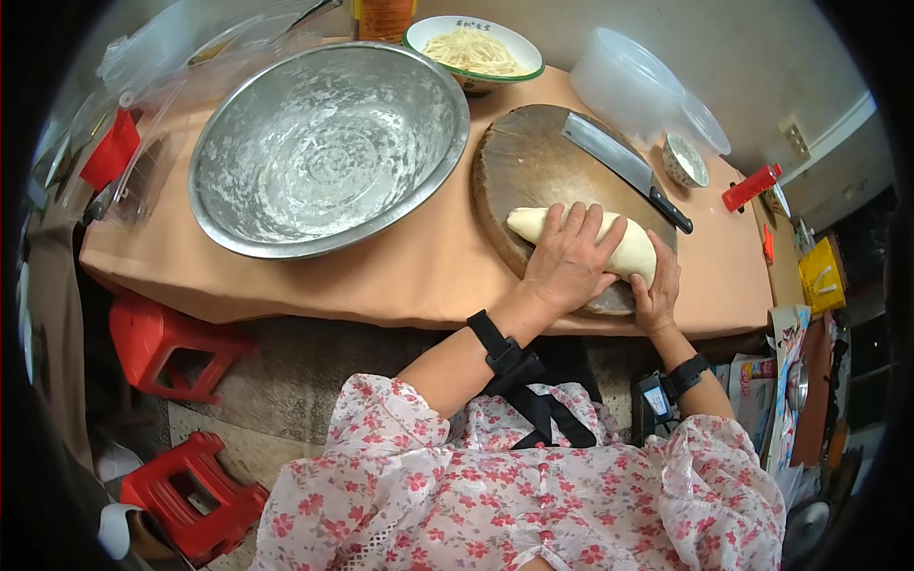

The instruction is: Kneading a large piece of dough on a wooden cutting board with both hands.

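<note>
A thick, pale log of dough (631,253) lies across the round wooden chopping board (533,143). My left hand (569,265) rests over its middle, fingers curved across the top and thumb on the near side. Around the dough's right end, my right hand (661,288) is cupped, its thumb against the near face. The dough's left tip sticks out past my left fingers. Beyond the dough, a cleaver (609,152) with a black handle lies slantwise on the board. Its handle points toward the right edge.
A wide, flour-dusted metal basin (328,152) stands left of the board. Behind are a bowl of noodles (473,52) and a clear plastic tub (626,86). A small bowl (685,160) and red bottle (751,187) stand right. Red stools (176,347) are on the floor at left.
</note>
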The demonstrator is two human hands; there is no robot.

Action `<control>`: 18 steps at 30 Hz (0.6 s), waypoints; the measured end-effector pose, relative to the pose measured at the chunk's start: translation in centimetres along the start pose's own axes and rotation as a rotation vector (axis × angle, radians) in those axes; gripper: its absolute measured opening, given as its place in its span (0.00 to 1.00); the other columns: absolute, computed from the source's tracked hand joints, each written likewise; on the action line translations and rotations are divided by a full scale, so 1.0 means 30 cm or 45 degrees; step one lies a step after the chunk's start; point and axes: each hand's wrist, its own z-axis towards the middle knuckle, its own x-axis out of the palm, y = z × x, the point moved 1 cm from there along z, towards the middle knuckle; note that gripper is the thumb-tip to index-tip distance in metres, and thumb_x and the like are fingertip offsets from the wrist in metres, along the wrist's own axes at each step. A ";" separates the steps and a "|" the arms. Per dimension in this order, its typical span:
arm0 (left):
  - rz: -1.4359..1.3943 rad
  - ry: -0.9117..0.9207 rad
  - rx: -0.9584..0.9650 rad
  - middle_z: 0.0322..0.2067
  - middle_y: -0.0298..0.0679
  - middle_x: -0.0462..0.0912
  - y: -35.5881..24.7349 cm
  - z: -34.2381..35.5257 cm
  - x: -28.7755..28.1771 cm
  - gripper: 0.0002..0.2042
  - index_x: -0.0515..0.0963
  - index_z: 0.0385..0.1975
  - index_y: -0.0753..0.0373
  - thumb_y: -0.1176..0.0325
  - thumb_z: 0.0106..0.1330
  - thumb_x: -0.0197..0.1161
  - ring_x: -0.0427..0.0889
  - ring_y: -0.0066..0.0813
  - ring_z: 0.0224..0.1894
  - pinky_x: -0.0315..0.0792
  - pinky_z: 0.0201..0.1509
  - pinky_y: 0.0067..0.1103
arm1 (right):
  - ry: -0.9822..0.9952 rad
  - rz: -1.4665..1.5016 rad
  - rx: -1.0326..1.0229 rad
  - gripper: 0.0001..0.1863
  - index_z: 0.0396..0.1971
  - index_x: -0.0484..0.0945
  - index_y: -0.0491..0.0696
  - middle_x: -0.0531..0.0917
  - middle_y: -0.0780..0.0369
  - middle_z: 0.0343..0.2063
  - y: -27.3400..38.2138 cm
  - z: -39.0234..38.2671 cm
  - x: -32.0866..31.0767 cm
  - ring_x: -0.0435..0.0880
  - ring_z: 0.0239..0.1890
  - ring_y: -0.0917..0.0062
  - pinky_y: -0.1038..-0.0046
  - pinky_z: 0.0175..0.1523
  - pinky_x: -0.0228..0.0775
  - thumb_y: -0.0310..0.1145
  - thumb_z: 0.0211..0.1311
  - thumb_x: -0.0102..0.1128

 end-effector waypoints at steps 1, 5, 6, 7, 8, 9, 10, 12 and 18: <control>-0.007 0.009 0.004 0.49 0.43 0.74 0.001 -0.003 -0.002 0.38 0.73 0.57 0.55 0.52 0.41 0.77 0.72 0.41 0.53 0.61 0.59 0.38 | 0.012 0.000 0.004 0.36 0.62 0.68 0.43 0.77 0.49 0.52 0.003 0.004 0.000 0.74 0.54 0.54 0.59 0.61 0.61 0.55 0.61 0.52; -0.006 0.003 -0.008 0.48 0.43 0.74 0.002 0.004 0.002 0.39 0.72 0.57 0.55 0.51 0.40 0.77 0.72 0.41 0.53 0.61 0.59 0.39 | 0.018 0.002 0.010 0.36 0.62 0.68 0.43 0.77 0.50 0.52 0.006 0.010 -0.004 0.74 0.54 0.54 0.59 0.61 0.60 0.56 0.62 0.51; -0.004 -0.001 -0.005 0.48 0.43 0.74 0.005 0.004 0.001 0.39 0.72 0.57 0.55 0.51 0.40 0.77 0.72 0.41 0.53 0.61 0.59 0.39 | 0.021 0.002 0.016 0.36 0.62 0.68 0.43 0.77 0.50 0.52 0.006 0.012 -0.002 0.74 0.54 0.54 0.59 0.61 0.60 0.56 0.62 0.51; -0.006 0.004 -0.006 0.48 0.43 0.74 0.007 0.005 0.000 0.39 0.72 0.57 0.55 0.51 0.40 0.77 0.72 0.41 0.53 0.61 0.59 0.39 | 0.020 -0.002 0.015 0.36 0.62 0.68 0.43 0.77 0.50 0.52 0.006 0.013 -0.001 0.74 0.54 0.54 0.59 0.61 0.60 0.55 0.62 0.51; -0.003 -0.003 -0.004 0.47 0.43 0.74 0.008 0.005 -0.001 0.39 0.72 0.56 0.55 0.51 0.40 0.78 0.72 0.41 0.52 0.61 0.59 0.39 | 0.019 -0.006 0.013 0.36 0.62 0.68 0.43 0.77 0.50 0.52 0.007 0.012 0.001 0.74 0.54 0.54 0.59 0.61 0.60 0.55 0.62 0.51; 0.004 -0.012 -0.007 0.47 0.43 0.74 0.006 0.004 -0.002 0.39 0.73 0.56 0.55 0.52 0.40 0.78 0.72 0.41 0.52 0.61 0.59 0.39 | 0.023 -0.002 0.010 0.36 0.62 0.68 0.43 0.77 0.50 0.52 0.007 0.012 0.002 0.74 0.54 0.54 0.59 0.61 0.60 0.55 0.62 0.51; 0.007 -0.012 -0.014 0.47 0.43 0.74 0.005 0.000 0.000 0.39 0.73 0.56 0.55 0.52 0.40 0.78 0.72 0.41 0.52 0.61 0.59 0.39 | 0.023 0.003 0.010 0.36 0.62 0.68 0.44 0.77 0.50 0.52 0.009 0.013 0.004 0.74 0.54 0.55 0.59 0.61 0.60 0.55 0.62 0.51; 0.005 0.004 -0.008 0.48 0.43 0.74 0.007 -0.001 0.003 0.38 0.73 0.56 0.55 0.52 0.40 0.78 0.72 0.41 0.52 0.61 0.59 0.39 | 0.022 0.016 -0.001 0.36 0.63 0.67 0.44 0.76 0.50 0.53 0.007 0.012 0.004 0.74 0.55 0.55 0.59 0.61 0.60 0.55 0.62 0.51; 0.025 0.003 -0.010 0.50 0.43 0.74 -0.001 -0.002 -0.003 0.38 0.74 0.56 0.55 0.51 0.41 0.77 0.72 0.41 0.54 0.60 0.61 0.40 | 0.008 0.028 0.017 0.35 0.62 0.68 0.44 0.77 0.51 0.53 0.016 0.007 -0.004 0.74 0.55 0.55 0.59 0.61 0.60 0.55 0.62 0.52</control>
